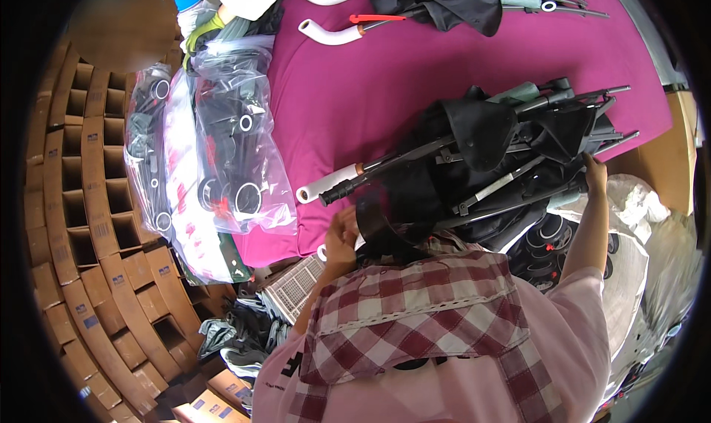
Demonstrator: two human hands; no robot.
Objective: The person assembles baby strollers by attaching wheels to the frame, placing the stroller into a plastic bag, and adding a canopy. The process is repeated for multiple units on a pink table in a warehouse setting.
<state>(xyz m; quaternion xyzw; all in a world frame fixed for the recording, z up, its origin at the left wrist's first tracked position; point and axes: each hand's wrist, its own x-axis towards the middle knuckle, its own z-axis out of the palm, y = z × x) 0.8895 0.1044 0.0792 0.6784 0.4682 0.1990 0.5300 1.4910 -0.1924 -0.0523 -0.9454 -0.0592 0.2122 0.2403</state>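
A folded stroller (485, 138) with black fabric, dark metal tubes and white curved handles lies across the near side of the table in front of me. My left hand (341, 239) is closed around its nearer white handle, which shows on both sides of the fingers. The farther white handle (326, 184) points left on the cloth. At the stroller's right end, my right hand (595, 174) grips the tube ends, with some fingers hidden behind them. A black strap or bar (381, 227) loops beside my left hand.
Another folded stroller (466, 5) lies at the far side of the magenta-covered table (363, 82). Clear-bagged strollers (233, 127) lie at left, where a co-worker's gloved hand (204, 32) touches one. Stacked brown cartons (92, 230) fill the left. A white sack (629, 275) of black wheels stands at right.
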